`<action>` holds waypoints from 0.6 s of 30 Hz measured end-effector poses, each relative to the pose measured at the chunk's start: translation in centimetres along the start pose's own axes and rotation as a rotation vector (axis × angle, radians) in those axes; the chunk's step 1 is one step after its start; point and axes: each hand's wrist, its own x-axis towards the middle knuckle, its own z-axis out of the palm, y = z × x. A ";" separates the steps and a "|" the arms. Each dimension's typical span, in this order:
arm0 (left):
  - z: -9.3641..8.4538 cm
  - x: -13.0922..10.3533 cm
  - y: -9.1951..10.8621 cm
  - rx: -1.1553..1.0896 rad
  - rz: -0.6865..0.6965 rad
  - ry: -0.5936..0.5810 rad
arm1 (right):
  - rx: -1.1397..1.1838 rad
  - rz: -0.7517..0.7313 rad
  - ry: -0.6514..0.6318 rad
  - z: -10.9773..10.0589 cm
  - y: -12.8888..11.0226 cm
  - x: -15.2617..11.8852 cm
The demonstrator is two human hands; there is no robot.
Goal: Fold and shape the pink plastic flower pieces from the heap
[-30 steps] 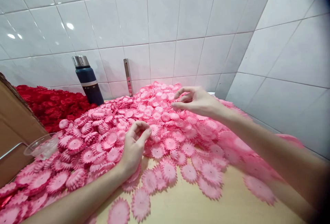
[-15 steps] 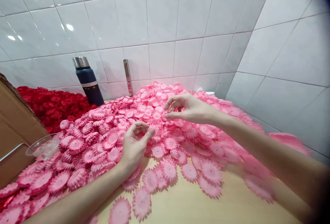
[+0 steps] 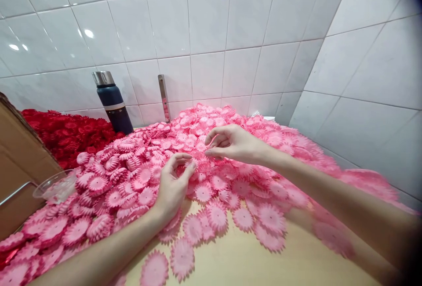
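Note:
A large heap of pink scallop-edged flower discs covers the table in front of me. My left hand hovers over the near side of the heap, thumb and forefinger drawn together in a pinch. Just right of it and slightly farther away, my right hand is also closed, its thumb and forefinger tips pointing toward the left hand. A small gap separates the two sets of fingertips. Whatever lies between the fingers of either hand is too small to make out against the pink discs.
A dark blue bottle stands at the back left, beside a pile of red discs. A clear plastic bowl and a cardboard box are at the left. White tiled walls close off the back and right.
My right hand has moved a little left and down, bringing its fingertips nearer the left hand. My left hand has hardly moved.

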 end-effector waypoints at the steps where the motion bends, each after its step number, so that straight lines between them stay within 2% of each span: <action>1: 0.0 0.0 0.0 0.015 0.003 -0.005 | -0.005 0.001 -0.016 0.0 -0.1 0.0; 7: -0.1 0.0 0.0 0.011 0.006 -0.014 | -0.151 -0.018 0.015 0.2 -0.6 -0.4; 11: -0.2 -0.3 0.2 0.023 0.055 -0.001 | -0.107 -0.060 0.170 0.4 -0.5 -0.4; 13: -0.2 -0.5 0.6 0.041 0.074 -0.026 | -0.086 -0.062 0.198 0.3 -0.4 -0.4; 15: -0.1 -0.6 0.9 0.074 0.057 -0.076 | -0.041 -0.052 0.160 0.3 -0.4 -0.3; 18: -0.1 -0.7 1.3 0.116 0.055 -0.142 | 0.030 -0.042 0.035 0.6 -0.6 -0.4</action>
